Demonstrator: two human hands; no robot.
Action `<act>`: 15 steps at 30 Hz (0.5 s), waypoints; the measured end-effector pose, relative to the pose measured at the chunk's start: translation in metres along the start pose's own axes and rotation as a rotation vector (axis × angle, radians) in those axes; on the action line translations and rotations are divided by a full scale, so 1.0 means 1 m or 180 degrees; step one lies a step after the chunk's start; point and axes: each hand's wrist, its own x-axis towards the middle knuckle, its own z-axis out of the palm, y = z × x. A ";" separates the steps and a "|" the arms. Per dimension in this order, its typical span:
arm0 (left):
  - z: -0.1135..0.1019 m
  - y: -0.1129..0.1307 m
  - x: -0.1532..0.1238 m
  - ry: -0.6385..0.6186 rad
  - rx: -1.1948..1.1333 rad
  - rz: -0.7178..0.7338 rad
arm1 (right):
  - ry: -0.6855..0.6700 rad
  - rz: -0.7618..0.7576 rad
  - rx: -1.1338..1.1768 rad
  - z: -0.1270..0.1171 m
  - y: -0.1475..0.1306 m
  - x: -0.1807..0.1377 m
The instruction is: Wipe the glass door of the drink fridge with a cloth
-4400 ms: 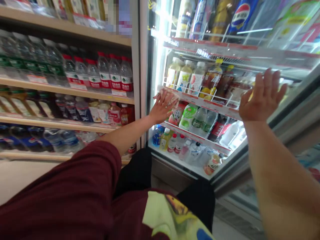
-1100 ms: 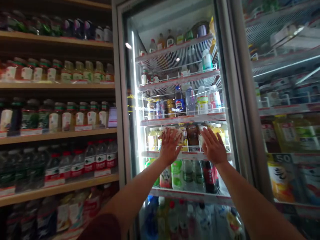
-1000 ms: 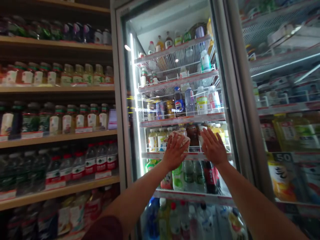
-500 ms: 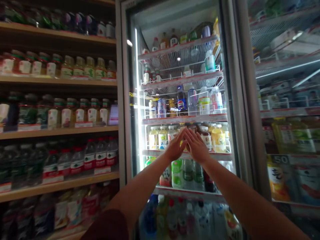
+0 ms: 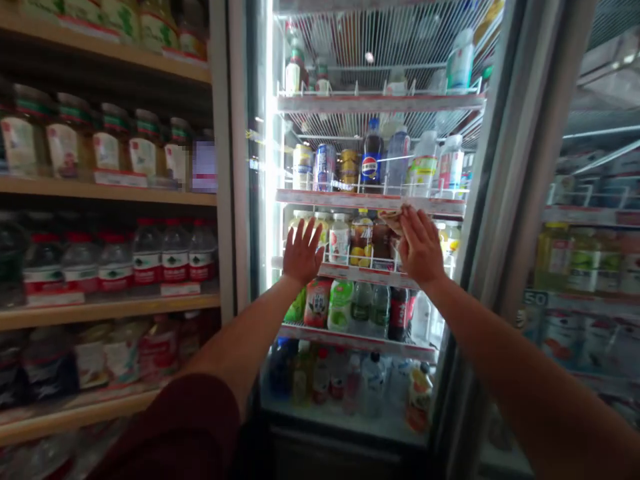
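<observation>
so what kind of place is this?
Most likely a convenience store or small supermarket: a lit drinks fridge with wire shelves of bottles and cans, wooden shelves of water bottles beside it, and red price strips on the shelf edges.

- The left hand [image 5: 303, 252] is up, flat and open, fingers spread wide.
- The right hand [image 5: 420, 245] is up beside it, palm forward.
- Both arms reach out straight.

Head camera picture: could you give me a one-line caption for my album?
Left hand flat and open, right hand pressing a cloth, both on a lit drinks fridge's glass door.
</observation>
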 end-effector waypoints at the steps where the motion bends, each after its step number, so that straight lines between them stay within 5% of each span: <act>1: 0.000 0.001 0.001 -0.0004 -0.0037 -0.0001 | -0.0088 -0.0136 0.0014 -0.001 -0.001 -0.006; 5: 0.001 0.001 0.003 -0.0057 -0.0171 -0.0046 | -0.0689 -0.0797 0.0063 -0.009 0.005 -0.007; 7: 0.002 0.000 0.003 -0.0090 -0.0243 -0.0086 | -0.0751 -0.0635 -0.0005 -0.012 0.016 0.010; 11: 0.001 0.001 0.003 -0.0110 -0.0359 -0.0133 | -0.0123 0.0309 -0.0242 -0.011 0.034 0.022; 15: 0.000 0.003 0.004 -0.0133 -0.0385 -0.0150 | 0.0060 0.0229 -0.0283 -0.008 0.028 -0.022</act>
